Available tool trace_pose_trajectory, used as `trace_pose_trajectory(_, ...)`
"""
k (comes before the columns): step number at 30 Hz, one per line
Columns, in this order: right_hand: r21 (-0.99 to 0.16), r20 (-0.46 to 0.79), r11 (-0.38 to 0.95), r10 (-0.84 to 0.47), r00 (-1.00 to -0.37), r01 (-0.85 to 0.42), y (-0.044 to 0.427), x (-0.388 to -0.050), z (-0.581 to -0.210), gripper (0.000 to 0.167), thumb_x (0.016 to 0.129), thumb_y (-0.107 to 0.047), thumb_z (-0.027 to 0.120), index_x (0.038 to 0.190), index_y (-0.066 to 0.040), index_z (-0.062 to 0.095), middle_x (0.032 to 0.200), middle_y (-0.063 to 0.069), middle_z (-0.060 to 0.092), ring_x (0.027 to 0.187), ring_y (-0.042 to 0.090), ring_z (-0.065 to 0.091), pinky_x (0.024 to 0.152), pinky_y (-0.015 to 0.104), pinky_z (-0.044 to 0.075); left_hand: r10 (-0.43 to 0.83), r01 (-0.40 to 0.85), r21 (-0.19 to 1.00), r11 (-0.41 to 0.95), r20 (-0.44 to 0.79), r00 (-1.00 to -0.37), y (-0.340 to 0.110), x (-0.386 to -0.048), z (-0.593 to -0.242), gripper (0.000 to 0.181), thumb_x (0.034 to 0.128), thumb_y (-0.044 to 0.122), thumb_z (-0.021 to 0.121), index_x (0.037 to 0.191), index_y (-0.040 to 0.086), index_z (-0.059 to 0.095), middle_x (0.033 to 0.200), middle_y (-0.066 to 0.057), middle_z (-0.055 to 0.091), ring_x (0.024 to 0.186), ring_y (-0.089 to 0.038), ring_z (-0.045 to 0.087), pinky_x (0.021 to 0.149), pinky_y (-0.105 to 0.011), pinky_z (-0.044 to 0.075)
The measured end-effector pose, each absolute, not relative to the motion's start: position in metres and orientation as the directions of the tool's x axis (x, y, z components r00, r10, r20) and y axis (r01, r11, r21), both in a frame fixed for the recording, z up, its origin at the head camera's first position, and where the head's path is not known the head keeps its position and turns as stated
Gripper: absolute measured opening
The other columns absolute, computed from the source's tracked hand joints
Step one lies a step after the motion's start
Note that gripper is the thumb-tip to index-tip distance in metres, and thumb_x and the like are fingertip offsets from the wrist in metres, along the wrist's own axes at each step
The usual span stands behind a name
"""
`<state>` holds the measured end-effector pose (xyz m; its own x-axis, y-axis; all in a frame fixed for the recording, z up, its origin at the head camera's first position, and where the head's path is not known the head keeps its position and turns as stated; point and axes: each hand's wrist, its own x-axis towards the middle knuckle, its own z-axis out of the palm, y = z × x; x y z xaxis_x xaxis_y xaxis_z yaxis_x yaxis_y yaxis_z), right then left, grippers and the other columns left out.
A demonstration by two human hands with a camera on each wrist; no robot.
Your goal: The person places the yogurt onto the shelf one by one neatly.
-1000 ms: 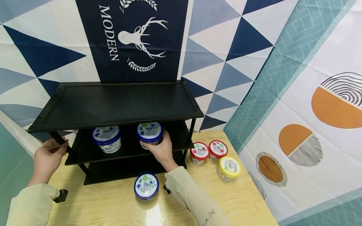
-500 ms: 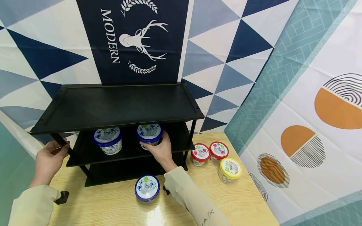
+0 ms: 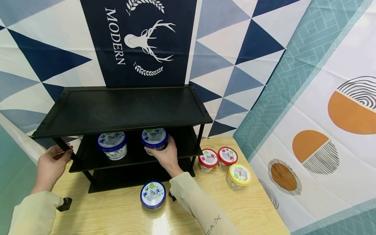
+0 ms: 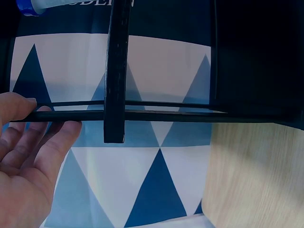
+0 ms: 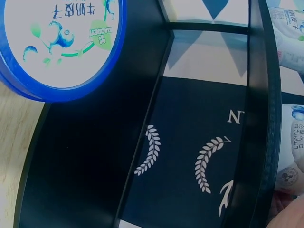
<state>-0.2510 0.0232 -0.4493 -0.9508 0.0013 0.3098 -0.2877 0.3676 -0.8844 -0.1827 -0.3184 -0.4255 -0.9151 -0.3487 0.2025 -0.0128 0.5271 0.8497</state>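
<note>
A black shelf rack (image 3: 126,107) with three tiers stands against the wall. My left hand (image 3: 52,167) pinches its left side post, thumb on one side and fingers on the other, as the left wrist view shows. On the middle shelf, my right hand (image 3: 166,156) grips a blue-lidded tub (image 3: 154,136) by its side. Another blue-lidded tub (image 3: 112,144) stands to its left on that shelf, with a gap between them. A third blue-lidded tub (image 3: 153,195) sits on the table before the rack; its lid (image 5: 61,38) fills the right wrist view's upper left.
Two red-lidded tubs (image 3: 208,158) and a yellow-lidded tub (image 3: 239,175) stand on the wooden table (image 3: 111,212), right of the rack. The top shelf overhangs the middle one. Patterned cloth (image 3: 229,58) covers the walls behind and at the right.
The right hand and the tub it holds have shifted very slightly left along the middle shelf. The left hand keeps its hold on the post. The view has tilted slightly.
</note>
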Motion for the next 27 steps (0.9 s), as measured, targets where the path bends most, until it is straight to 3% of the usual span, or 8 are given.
trace_pose_trajectory(27, -0.891, 0.269, 0.377, -0.010, -0.963, -0.253, 0.007, -0.252, -0.449, 0.095, 0.067, -0.046, 0.081, 0.142, -0.014, 0.032, 0.134, 0.006, 0.046, 0.124, 0.020, 0.048, 0.105, 0.037, 0.041, -0.347, -0.006, 0.852, 0.523, 0.207, -0.915, -0.319, -0.181, -0.425, 0.021, 0.0949, 0.024, 0.052, 0.112, 0.013, 0.057, 0.087, 0.037, 0.047, 0.077, 0.024, 0.047, 0.061, -0.002, 0.043)
